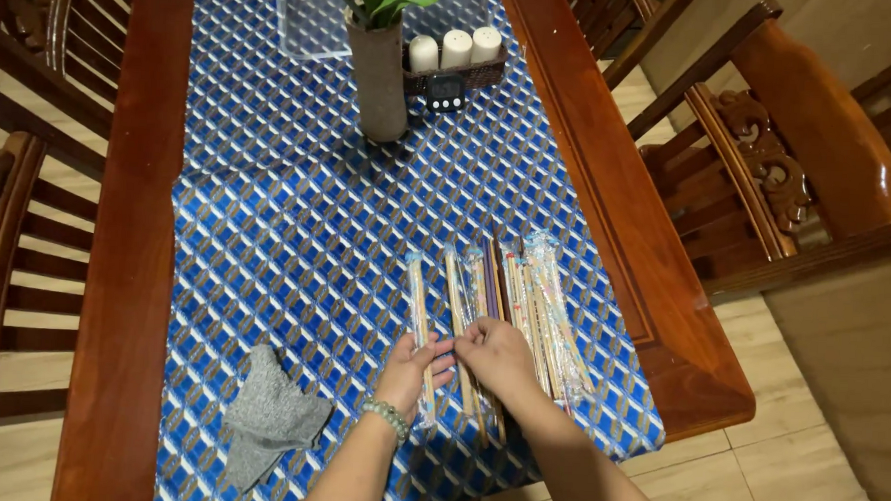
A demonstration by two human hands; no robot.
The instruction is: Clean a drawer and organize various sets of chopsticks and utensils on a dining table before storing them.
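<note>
- Both hands are down at six o'clock on the blue patterned tablecloth (286, 224), meeting over a row of wrapped chopstick packets (498, 313).
- The left hand (410, 371), with a green bead bracelet (388, 414) on the wrist, has its fingers curled narrow onto the lone packet (420, 325) at the left end of the row; it looks pinched, though the exact grip is hard to make out.
- The right hand (501, 358) lies across the middle packets, fingers closed down on one at its near end, fingertips nearly touching the left hand's.
- As for progress: the packets lie side by side, pointing toward twelve o'clock, the right-hand ones bunched close and overlapping, the left one set a little apart. By my reading the spreading-out is partway along, with the bunch at four o'clock not yet separated.
- Every packet seen is in its clear wrapper; none appears opened.
- A crumpled grey cloth (270, 423) sits at seven o'clock, well apart from the hands.
- Up at twelve o'clock stands a tall vase with a green plant (378, 72), beside it a basket of white candles (456, 53) and a small black clock (445, 93).
- Carved wooden chairs (770, 154) flank the dark wooden table (129, 267).
</note>
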